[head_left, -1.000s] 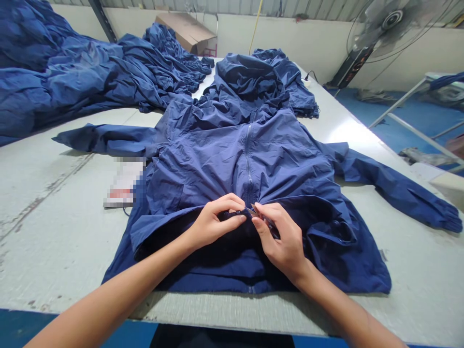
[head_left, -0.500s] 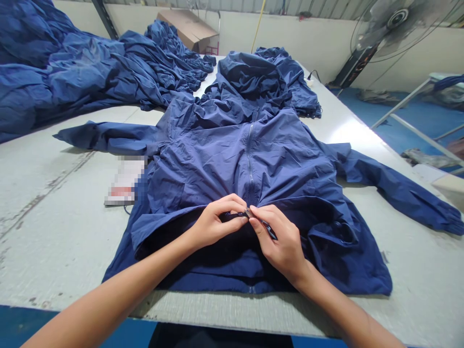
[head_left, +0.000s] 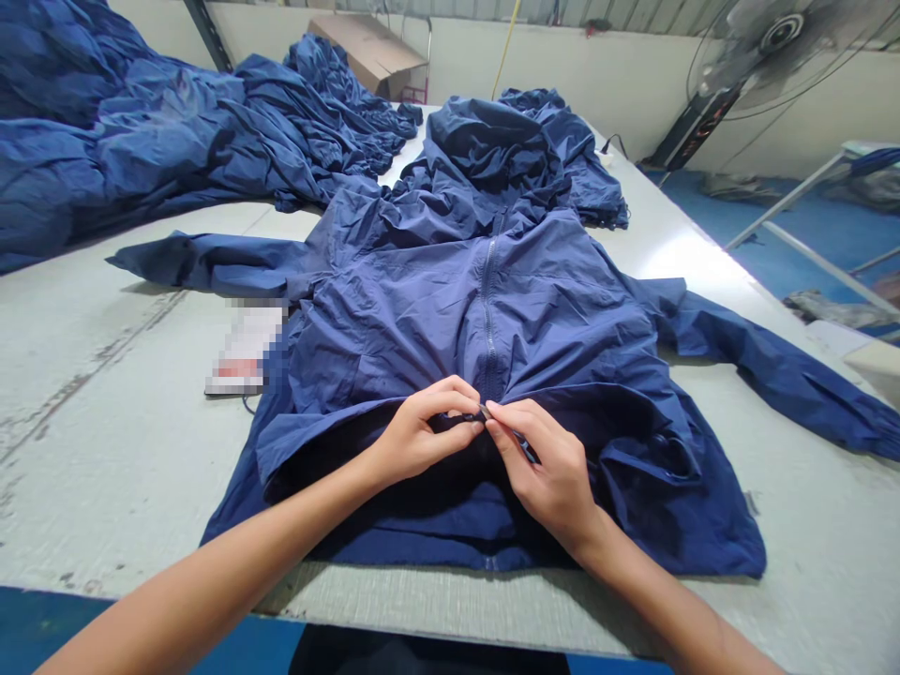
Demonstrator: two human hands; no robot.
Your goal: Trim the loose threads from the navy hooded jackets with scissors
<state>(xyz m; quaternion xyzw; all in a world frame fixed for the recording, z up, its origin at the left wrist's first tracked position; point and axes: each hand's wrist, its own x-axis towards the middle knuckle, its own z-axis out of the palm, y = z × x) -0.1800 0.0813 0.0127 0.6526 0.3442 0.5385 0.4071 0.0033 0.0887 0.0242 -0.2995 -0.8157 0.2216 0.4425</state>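
A navy hooded jacket [head_left: 414, 319] lies front up, its zipper [head_left: 487, 309] closed down the middle and its lower front edge lifted toward me. At the bottom of the zipper, my left hand [head_left: 426, 427] pinches the jacket's hem between thumb and fingers. My right hand [head_left: 545, 459] is closed on a small dark tool [head_left: 527, 450] with a grey metal tip, mostly hidden by the fingers. That tip meets the pinched fabric, close to my left fingertips.
A large heap of navy garments [head_left: 175, 141] covers the table's far left. More navy fabric [head_left: 591, 169] lies behind the hood. A hang tag [head_left: 246, 352] rests by the jacket's left side. Beyond the white table [head_left: 91, 469] are a cardboard box [head_left: 366, 52], a fan [head_left: 780, 37] and a metal frame [head_left: 787, 197].
My hands hold almost the same place at the hem. The right hand's tool has turned slightly, so less of its dark body shows. The view has shifted a little.
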